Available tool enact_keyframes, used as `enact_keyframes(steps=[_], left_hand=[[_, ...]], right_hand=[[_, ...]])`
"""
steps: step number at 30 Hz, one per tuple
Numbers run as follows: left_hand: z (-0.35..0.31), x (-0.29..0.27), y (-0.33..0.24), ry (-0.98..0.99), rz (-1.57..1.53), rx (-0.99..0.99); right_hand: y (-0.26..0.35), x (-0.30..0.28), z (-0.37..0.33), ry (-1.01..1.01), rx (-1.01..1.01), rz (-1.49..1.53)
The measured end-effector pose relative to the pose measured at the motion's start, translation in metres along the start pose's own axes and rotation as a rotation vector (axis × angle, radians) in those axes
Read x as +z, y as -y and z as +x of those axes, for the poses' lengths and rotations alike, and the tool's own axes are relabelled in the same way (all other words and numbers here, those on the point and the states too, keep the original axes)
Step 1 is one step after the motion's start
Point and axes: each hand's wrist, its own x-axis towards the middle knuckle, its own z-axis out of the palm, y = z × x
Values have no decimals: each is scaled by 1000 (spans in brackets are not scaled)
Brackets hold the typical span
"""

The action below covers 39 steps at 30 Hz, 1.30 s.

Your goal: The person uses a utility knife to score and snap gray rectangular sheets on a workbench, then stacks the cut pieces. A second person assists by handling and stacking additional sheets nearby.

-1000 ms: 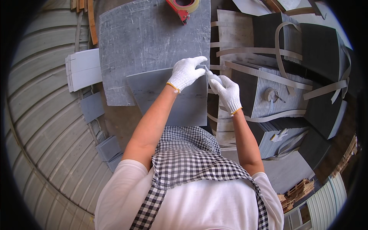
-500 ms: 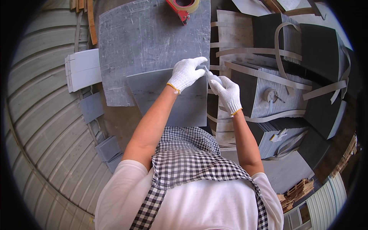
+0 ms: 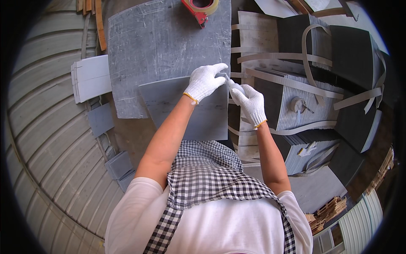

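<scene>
A smooth grey slab (image 3: 186, 114) lies in front of me, overlapping a larger scratched grey board (image 3: 169, 42). My left hand (image 3: 204, 81), in a white knit glove, rests at the slab's far right corner. Its index finger and thumb are stretched out and apart, with the corner between them; the other fingers are hard to see. Just right of that corner, my gloved right hand (image 3: 250, 102) is closed round a small whitish squeeze bottle (image 3: 237, 88). The bottle's thin tip points toward the slab's corner edge, close to my left thumb.
A red tape dispenser (image 3: 201, 10) sits at the far side of the board. On the right stand strapped stacks of dark slabs (image 3: 311, 101), with loose pale straps (image 3: 292, 80) across them. White panels (image 3: 91, 78) and smaller grey pieces (image 3: 101, 119) lie to the left.
Both hands stay almost in place at the slab's corner. The view has shifted very slightly; nothing has been let go or picked up.
</scene>
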Motion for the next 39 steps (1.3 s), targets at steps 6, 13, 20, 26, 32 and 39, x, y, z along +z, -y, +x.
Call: enact_keyframes(steps=[6, 13, 20, 26, 32, 39], left_hand=[[0, 1, 2, -7, 15, 6], [0, 2, 2, -17, 7, 15], [0, 0, -1, -2, 0, -1], [-1, -1, -1, -12, -1, 3], [-1, -1, -1, -8, 6, -2], [0, 1, 0, -16, 10, 9]], right_hand=[[-1, 2, 0, -2, -13, 21], [0, 2, 0, -20, -14, 18], [-2, 2, 1, -25, -31, -9], [3, 1, 1, -16, -7, -37], [9, -1, -1, -12, -1, -51], [7, -1, 0, 4, 7, -56]])
